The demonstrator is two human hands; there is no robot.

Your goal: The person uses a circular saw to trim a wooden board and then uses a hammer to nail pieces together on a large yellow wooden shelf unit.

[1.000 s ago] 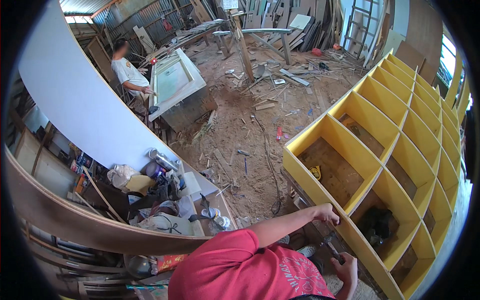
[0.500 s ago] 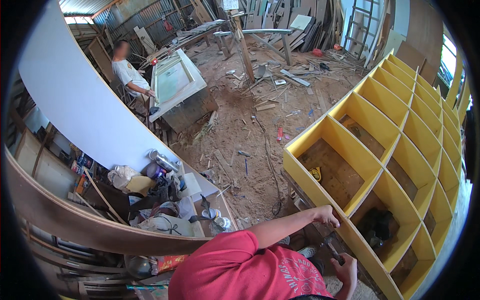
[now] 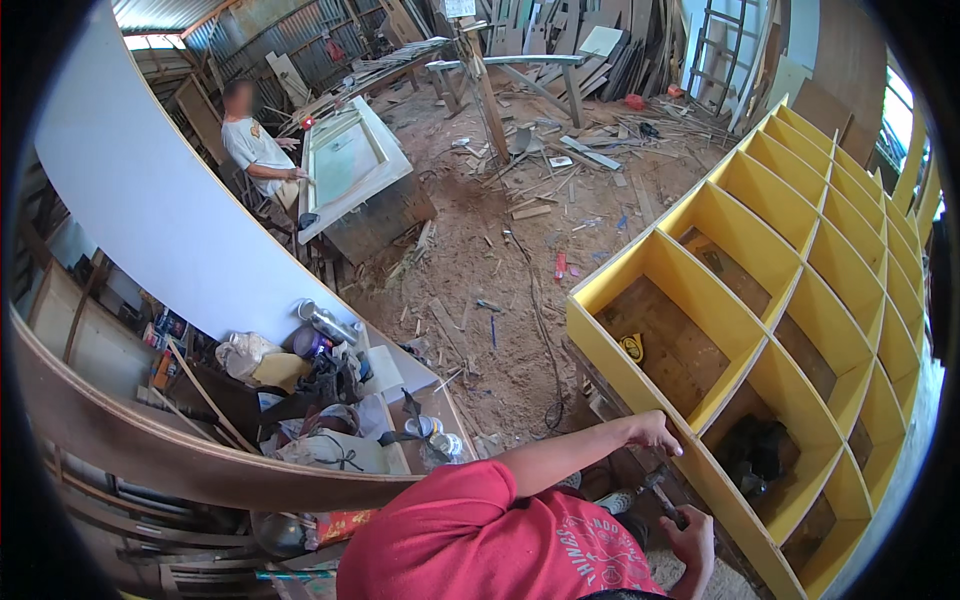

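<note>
My left hand (image 3: 655,432) rests at the outer side board of a large yellow grid-like shelf unit (image 3: 640,380). Its fingers are curled together, and whatever they may pinch is too small to make out. Lower down, my right hand (image 3: 692,538) grips the dark handle of a hammer (image 3: 672,508). The hammer's head points up toward the left hand, close beside the board but apart from that hand. In a compartment near my left hand lies a yellow tape measure (image 3: 631,347); another compartment holds a dark bundle (image 3: 752,452).
Sawdust and wood scraps (image 3: 530,212) cover the floor, with a cable (image 3: 540,310) running across it. To my left, a curved white panel (image 3: 170,190) stands by a pile of cans and bags (image 3: 310,380). A co-worker (image 3: 255,145) is beside a framed door panel (image 3: 345,165).
The co-worker at the far left has shifted slightly, and a second hand now shows over the door panel's edge. My own hands and the hammer have hardly moved.
</note>
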